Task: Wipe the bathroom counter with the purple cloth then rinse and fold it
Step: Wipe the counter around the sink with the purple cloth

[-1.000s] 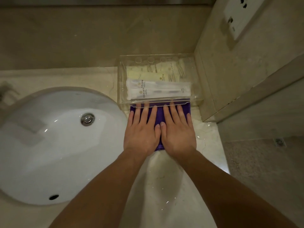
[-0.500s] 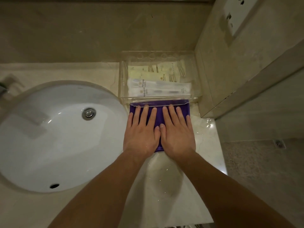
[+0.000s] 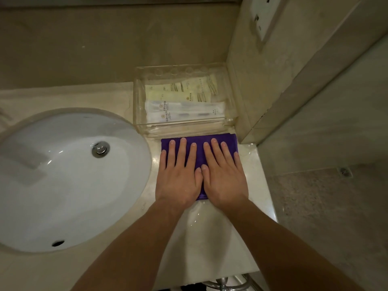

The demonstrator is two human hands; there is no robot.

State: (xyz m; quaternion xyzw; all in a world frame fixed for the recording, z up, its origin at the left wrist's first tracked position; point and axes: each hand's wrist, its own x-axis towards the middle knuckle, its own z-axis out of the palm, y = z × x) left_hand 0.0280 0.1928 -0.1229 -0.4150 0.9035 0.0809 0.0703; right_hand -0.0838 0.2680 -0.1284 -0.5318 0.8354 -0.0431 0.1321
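Two hands are pressing flat on the folded purple cloth (image 3: 228, 141), the left hand (image 3: 178, 181) and the right hand (image 3: 224, 181) lying side by side with fingers straight and slightly spread, gripping nothing. The cloth is lying on the pale, wet-looking marble desk (image 3: 210, 238), right of the white oval sink basin (image 3: 63, 185). Its far edge is sitting just beside the clear plastic tray (image 3: 141, 122), and whether they are touching is unclear. White and yellowish sealed toiletry packets (image 3: 184, 112) are lying inside that tray. A beige wall is standing to the right of the tray.
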